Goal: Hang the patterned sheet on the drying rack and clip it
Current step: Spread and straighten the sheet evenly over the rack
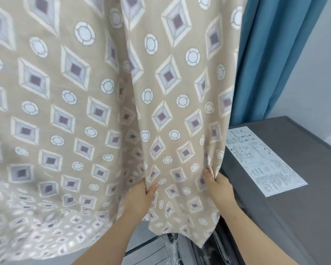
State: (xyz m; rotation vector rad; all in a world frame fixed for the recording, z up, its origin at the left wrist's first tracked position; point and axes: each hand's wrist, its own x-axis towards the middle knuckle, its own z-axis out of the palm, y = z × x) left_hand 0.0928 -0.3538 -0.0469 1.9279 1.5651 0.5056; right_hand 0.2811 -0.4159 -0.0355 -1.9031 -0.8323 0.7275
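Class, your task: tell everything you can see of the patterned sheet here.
The patterned sheet is a beige woven-looking fabric printed with pale, purple-centred diamonds and white circles. It hangs in broad folds, filling most of the view; its top and whatever bears it are out of frame. The left hand and right hand each pinch a fold near the lower edge, whose corner dangles beside a grey cabinet.
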